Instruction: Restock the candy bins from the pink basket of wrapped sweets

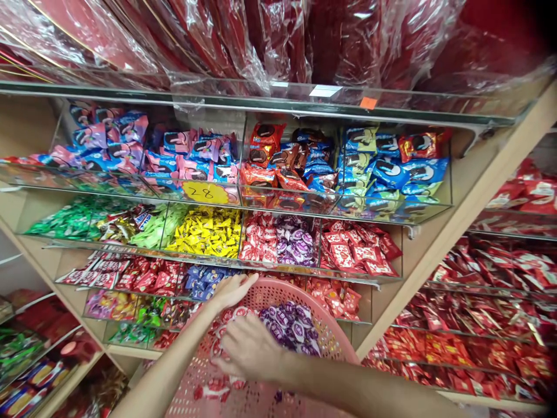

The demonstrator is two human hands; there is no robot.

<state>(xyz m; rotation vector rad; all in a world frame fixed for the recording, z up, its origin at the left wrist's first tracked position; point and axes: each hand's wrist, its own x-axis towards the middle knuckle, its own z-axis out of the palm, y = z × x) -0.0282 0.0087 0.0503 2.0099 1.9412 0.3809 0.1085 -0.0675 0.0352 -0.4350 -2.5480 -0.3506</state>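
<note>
Before the candy shelves (429, 258), a pink basket (282, 293) holds purple sweets (292, 329) at its far right and red-and-white sweets (213, 389) toward the left, the person's left hand (232, 291) stretched nearly flat at its far rim, the right hand (250, 346) loosely curled inside, whether gripping anything I cannot tell.

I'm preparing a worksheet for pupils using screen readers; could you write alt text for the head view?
A right hand is over red-and-white sweets beside purple sweets in a pink basket; the left hand is at its far edge. Behind stand shelves of colourful wrapped sweets.
</note>
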